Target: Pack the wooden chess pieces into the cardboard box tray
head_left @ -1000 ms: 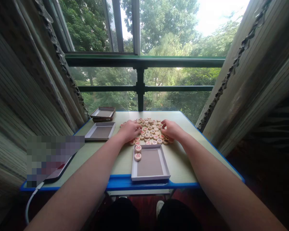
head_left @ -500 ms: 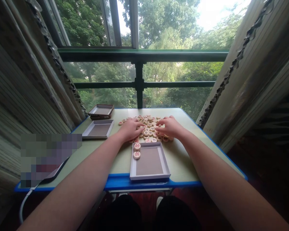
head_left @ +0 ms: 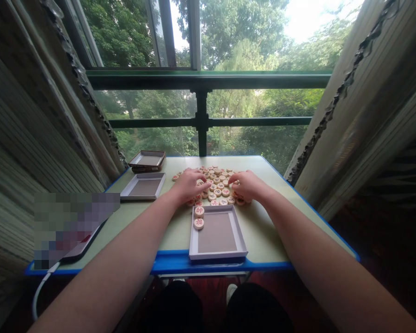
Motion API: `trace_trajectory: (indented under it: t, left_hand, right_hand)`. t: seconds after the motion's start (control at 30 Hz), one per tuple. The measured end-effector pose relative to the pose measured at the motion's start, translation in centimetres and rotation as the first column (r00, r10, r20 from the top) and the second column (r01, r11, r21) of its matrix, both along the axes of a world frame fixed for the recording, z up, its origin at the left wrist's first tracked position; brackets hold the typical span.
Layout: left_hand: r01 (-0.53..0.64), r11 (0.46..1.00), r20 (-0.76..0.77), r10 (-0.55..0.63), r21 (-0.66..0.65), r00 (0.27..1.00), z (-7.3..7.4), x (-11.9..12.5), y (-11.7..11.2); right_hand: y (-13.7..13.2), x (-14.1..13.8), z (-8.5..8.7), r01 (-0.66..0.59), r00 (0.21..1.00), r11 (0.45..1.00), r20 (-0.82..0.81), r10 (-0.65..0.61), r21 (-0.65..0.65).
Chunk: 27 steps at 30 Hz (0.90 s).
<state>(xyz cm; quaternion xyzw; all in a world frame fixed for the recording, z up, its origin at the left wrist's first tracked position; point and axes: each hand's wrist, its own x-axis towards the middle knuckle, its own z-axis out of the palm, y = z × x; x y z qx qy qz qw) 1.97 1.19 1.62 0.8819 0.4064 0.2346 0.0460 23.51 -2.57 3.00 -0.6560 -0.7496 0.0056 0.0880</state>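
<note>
Whether the left hand (head_left: 189, 186) or right hand (head_left: 248, 185) grasps anything cannot be told; their bent fingers sit at either side of the round, character-marked pieces (head_left: 217, 192) spread on the pale table (head_left: 260, 233). Nearer the person, a shallow tray (head_left: 217, 240) holds two more along its left wall. Another tray (head_left: 143, 188) lies farther left.

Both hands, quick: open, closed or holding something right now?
Left hand: loosely curled at the xiangqi pieces; can't tell if it holds one.
Right hand: curled at the pieces' right side; can't tell if it holds one.
</note>
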Motion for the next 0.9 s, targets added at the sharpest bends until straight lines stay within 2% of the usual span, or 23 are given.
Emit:
trace_trajectory:
  t: [0.13,0.2,0.33,0.43,0.53,0.63,0.73,0.9]
  left_hand:
    - [-0.233,0.968,-0.109,0.242,0.091,0.964,0.7,-1.0,0.2]
    - [-0.277,0.957,-0.172,0.287,0.079,0.942,1.1,-1.4,0.1]
    - [-0.254,0.967,-0.235,0.245,-0.007,0.941,1.4,-1.3,-0.3]
    - [-0.242,0.969,-0.273,0.221,-0.043,0.936,1.2,-1.1,-0.4]
    - [-0.251,0.967,-0.28,0.233,-0.03,0.931,1.0,-1.0,-0.4]
    - [-0.255,0.967,-0.239,0.248,0.001,0.939,0.9,-0.9,-0.5]
    - [-0.236,0.971,-0.175,0.237,0.027,0.956,0.8,-0.4,-0.6]
    - [-0.088,0.996,-0.106,0.09,0.024,0.99,0.2,0.7,-0.8]
  right_hand:
    - [0.2,0.3,0.0,0.044,0.998,0.999,-0.047,-0.044,-0.013]
    - [0.2,0.2,0.0,0.056,0.992,0.998,-0.115,-0.054,0.017]
    - [0.1,-0.1,0.0,-0.007,0.972,0.999,-0.234,0.016,0.042]
    - [0.3,0.0,-0.2,-0.056,0.982,0.998,-0.18,0.058,0.015]
    - [0.5,0.3,-0.5,-0.039,0.992,0.999,-0.121,0.041,0.015]
    - [0.6,0.3,-0.8,0.011,0.995,0.997,-0.099,-0.004,0.074]
    - [0.5,-0.1,-1.0,0.007,0.998,0.995,-0.058,-0.001,0.1]
    - [0.6,-0.5,-1.0,0.001,0.999,0.993,-0.052,0.005,0.115]
